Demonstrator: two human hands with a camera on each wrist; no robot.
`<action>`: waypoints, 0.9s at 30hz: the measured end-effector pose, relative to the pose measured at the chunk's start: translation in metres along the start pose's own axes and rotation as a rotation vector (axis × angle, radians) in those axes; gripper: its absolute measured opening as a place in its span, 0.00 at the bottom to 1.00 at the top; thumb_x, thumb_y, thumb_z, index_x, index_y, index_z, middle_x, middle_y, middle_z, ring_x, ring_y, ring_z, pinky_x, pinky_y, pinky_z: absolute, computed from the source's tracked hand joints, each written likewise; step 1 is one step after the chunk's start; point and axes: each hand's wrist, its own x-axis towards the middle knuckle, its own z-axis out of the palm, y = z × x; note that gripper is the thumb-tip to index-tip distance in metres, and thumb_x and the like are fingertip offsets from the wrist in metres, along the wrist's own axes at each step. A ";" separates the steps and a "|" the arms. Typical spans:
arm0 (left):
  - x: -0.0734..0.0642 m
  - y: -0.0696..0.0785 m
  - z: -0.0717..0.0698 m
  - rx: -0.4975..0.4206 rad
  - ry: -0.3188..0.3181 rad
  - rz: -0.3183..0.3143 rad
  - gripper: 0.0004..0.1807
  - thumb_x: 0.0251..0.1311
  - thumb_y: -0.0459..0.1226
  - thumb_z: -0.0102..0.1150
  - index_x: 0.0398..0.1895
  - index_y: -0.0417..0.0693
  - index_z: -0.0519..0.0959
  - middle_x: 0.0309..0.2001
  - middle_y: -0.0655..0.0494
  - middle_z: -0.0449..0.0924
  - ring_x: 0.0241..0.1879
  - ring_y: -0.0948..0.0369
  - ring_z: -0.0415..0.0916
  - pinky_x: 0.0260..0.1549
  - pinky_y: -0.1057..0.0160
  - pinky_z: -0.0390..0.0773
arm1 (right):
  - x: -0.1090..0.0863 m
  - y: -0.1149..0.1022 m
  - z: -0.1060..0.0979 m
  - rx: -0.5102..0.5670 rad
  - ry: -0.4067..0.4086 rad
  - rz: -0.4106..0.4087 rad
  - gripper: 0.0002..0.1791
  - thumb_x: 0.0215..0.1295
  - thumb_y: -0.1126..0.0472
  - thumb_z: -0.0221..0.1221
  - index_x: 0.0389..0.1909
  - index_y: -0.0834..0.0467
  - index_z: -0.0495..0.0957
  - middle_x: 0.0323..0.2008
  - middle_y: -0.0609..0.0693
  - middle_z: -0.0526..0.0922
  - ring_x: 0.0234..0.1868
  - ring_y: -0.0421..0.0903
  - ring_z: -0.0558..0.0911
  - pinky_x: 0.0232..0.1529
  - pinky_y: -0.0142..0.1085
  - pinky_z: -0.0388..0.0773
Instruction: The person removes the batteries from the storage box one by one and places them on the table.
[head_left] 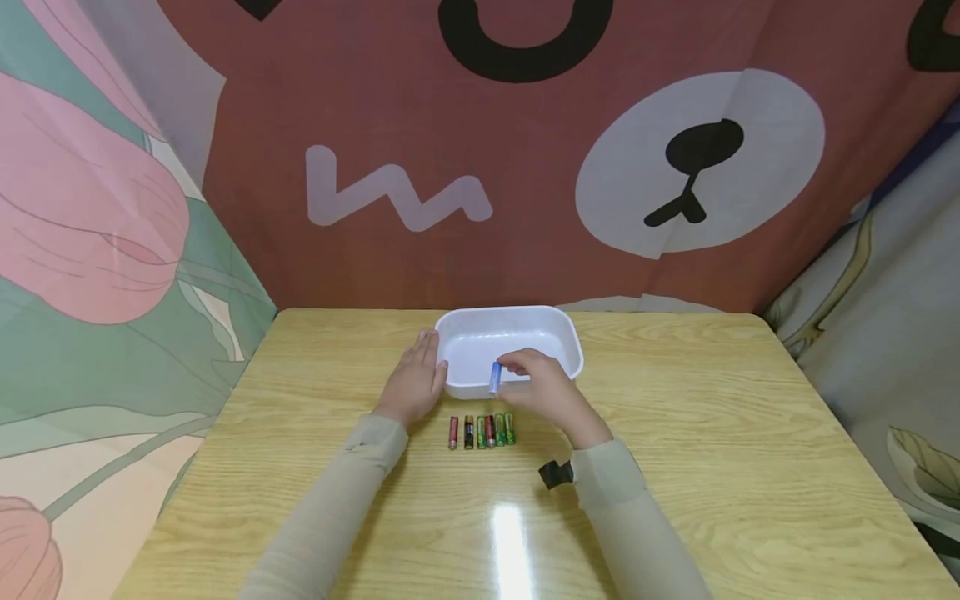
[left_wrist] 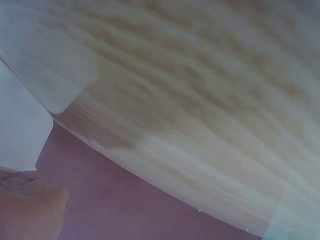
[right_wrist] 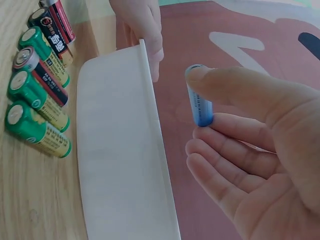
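Note:
My right hand (head_left: 551, 392) pinches a small blue battery (right_wrist: 201, 102) upright between thumb and fingertips, over the near rim of the white tray (head_left: 468, 390). Outstretched, my left hand (head_left: 412, 379) rests against the tray's left side, its thumb at the rim. In front of the tray a row of batteries lies on the table: a red one (head_left: 453, 432), a black one (head_left: 468, 432), and several green ones (right_wrist: 42, 102) with a dark red-topped one (right_wrist: 42, 75) among them. Only part of the left hand (left_wrist: 30, 205) shows in the left wrist view.
The wooden table (head_left: 315, 358) ends at a brown patterned cloth (head_left: 525, 208) right behind the tray. A black strap end (head_left: 556, 474) sticks out from the right cuff. Printed curtains (head_left: 90, 250) hang at both sides.

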 end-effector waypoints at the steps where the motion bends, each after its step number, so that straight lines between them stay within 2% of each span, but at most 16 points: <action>1: 0.000 0.000 0.000 -0.002 0.001 0.001 0.37 0.79 0.50 0.25 0.80 0.33 0.44 0.80 0.39 0.46 0.80 0.47 0.40 0.77 0.46 0.50 | -0.002 0.000 0.000 0.000 -0.001 0.007 0.26 0.57 0.64 0.72 0.57 0.64 0.80 0.53 0.57 0.83 0.54 0.58 0.82 0.58 0.48 0.81; 11: -0.001 0.000 0.001 -0.002 -0.008 -0.002 0.37 0.80 0.50 0.25 0.80 0.33 0.44 0.80 0.40 0.45 0.80 0.48 0.39 0.77 0.47 0.49 | -0.025 0.004 -0.008 -0.037 0.010 0.028 0.26 0.56 0.63 0.74 0.56 0.64 0.81 0.52 0.59 0.83 0.53 0.58 0.82 0.58 0.51 0.81; 17: 0.000 -0.001 0.003 -0.004 0.008 -0.003 0.36 0.80 0.50 0.27 0.80 0.34 0.45 0.80 0.40 0.46 0.80 0.48 0.40 0.77 0.46 0.50 | -0.034 0.002 -0.013 -0.040 0.008 0.029 0.26 0.54 0.66 0.74 0.56 0.65 0.81 0.51 0.61 0.83 0.52 0.61 0.82 0.58 0.51 0.80; 27: 0.000 0.000 0.001 -0.020 0.007 -0.007 0.36 0.80 0.48 0.30 0.80 0.34 0.45 0.80 0.40 0.45 0.80 0.48 0.39 0.77 0.46 0.49 | -0.040 0.011 -0.016 -0.066 -0.101 -0.017 0.25 0.54 0.66 0.75 0.53 0.66 0.81 0.49 0.61 0.84 0.50 0.59 0.82 0.56 0.53 0.80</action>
